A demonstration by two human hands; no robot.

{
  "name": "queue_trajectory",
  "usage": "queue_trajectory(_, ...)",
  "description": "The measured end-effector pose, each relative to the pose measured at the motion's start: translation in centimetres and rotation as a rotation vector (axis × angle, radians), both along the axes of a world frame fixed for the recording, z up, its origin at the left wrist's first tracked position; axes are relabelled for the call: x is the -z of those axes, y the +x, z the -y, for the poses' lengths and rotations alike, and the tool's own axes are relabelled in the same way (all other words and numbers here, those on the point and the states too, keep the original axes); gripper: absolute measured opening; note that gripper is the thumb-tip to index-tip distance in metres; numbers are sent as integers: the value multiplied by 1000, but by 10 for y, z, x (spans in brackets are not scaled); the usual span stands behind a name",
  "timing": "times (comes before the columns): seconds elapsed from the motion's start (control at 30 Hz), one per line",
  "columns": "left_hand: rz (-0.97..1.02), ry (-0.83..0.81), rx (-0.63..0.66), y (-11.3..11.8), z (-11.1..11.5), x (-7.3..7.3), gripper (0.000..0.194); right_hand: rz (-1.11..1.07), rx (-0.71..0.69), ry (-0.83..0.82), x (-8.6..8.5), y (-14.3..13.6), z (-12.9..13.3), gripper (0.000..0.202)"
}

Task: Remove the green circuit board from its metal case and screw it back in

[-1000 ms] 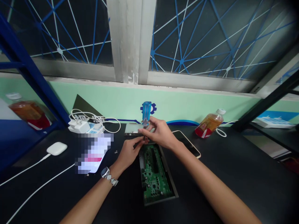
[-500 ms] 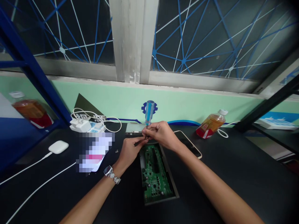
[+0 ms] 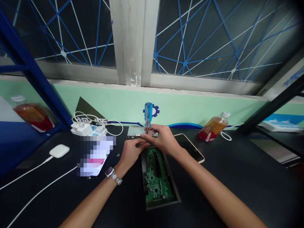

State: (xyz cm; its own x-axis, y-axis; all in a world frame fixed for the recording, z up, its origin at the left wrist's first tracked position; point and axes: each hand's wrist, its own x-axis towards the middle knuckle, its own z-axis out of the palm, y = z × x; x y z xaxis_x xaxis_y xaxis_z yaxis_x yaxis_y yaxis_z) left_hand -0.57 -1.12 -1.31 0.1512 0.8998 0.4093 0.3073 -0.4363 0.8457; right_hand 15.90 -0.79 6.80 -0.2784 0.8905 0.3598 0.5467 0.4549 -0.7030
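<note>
Through the head camera I see the right hand (image 3: 162, 139) at the screwdriver (image 3: 148, 112), its fingers closed around the shaft just under the blue handle, which stands close to upright. The left hand (image 3: 130, 155) is just below, its fingers drawn together at the shaft's lower end; I cannot tell whether they pinch the shaft, some small part or nothing.

The green circuit board (image 3: 155, 186) lies in its open metal tray (image 3: 174, 188) mid-tabletop (image 3: 228, 171), running lengthwise toward the far edge. Both hands meet over the tray's far end, and the screwdriver's tip is hidden there, so I cannot confirm what it touches.

To do this well, I would hold the shaft square to whatever it meets, use the left fingers low as a guide, and roll the handle lightly under steady downward pressure. A tilted shaft could slip toward the board's components. The flat metal box (image 3: 136, 130) at the far edge sits just behind the fingers, so I would leave the knuckles room. I would also mind the small loose bits (image 3: 118, 155) left of the left hand; a careless sleeve or wrist could scatter them.
</note>
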Motion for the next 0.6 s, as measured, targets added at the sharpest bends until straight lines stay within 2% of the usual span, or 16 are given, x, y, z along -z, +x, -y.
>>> queue_trajectory(0.1, -5, 7, -12, 1, 0, -1, 17, -77, 32, -93, 1, -1, 0, 18)
queue_trajectory(0.2, 24, 11, -14, 3, 0, -4, 21, -108, -45, -144, 0, -2, 2, 16)
queue_trajectory(0.3, 46, 19, -1, 4, -1, -6, 28, -88, -121, -127, -2, 0, 3, 13)
queue_trajectory(0.47, 64, -22, 98, 4, -8, -7, 28, -65, -132, -166, -4, 4, 4, 13)
queue_trajectory(0.6, 68, -54, 144, 6, -12, -6, 23, -125, -215, -263, -6, 7, 5, 13)
